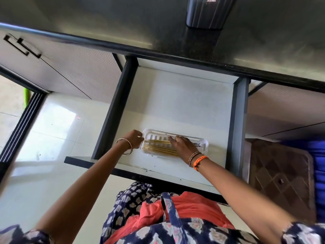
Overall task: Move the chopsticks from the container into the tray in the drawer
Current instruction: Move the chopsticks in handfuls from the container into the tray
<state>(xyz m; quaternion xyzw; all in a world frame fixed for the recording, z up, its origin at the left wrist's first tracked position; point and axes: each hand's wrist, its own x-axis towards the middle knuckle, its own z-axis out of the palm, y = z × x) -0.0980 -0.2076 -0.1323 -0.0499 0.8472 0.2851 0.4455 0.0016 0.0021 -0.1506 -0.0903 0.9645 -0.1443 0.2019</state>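
Looking down from my head, a small label sits on the dark appliance (pixel 209 11) at the top, too blurred to read. The chopsticks (pixel 158 147) lie lengthwise in the white tray (pixel 202 140) inside the open drawer (pixel 175 103). My left hand (pixel 134 139) pinches their left ends, fingers curled round them. My right hand (pixel 182 144) rests on them with fingers straight, hiding their right ends. The container is out of sight.
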